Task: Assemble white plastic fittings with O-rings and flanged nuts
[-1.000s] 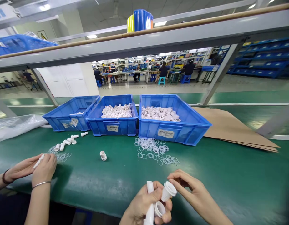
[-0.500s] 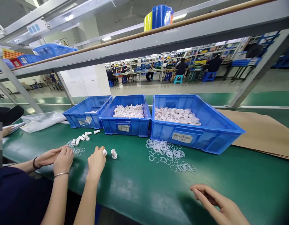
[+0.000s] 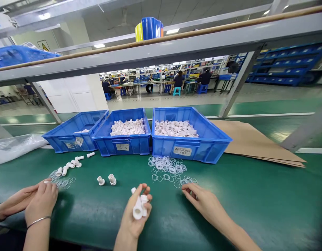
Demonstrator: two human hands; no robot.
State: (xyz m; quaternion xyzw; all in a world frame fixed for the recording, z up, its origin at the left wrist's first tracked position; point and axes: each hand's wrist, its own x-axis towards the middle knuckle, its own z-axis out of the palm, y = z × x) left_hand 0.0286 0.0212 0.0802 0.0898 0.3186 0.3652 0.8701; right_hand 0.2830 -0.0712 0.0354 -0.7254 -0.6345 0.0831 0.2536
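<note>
My left hand (image 3: 135,212) is closed around a few white plastic pipe fittings (image 3: 137,212), palm up above the front of the green bench (image 3: 161,195). My right hand (image 3: 202,202) hovers at the near end of a pile of thin clear rings (image 3: 171,167), fingers bent and thumb apart, its fingertips at the nearest rings. Nothing shows between those fingers. Two white fittings stand upright left of my left hand, a smaller one (image 3: 100,180) and a larger one (image 3: 112,179).
At left, a co-worker's hands (image 3: 40,198) work beside another ring pile (image 3: 63,183) and several white fittings (image 3: 69,165). Three blue bins stand behind: left (image 3: 59,143), middle (image 3: 103,144), right (image 3: 208,148). Brown cardboard (image 3: 252,143) lies right, under a metal shelf (image 3: 161,52).
A second fitting now stands beside the first. My left hand has moved right and turned up, showing the fittings it holds. My right hand has reached the rings. The view has swung right.
</note>
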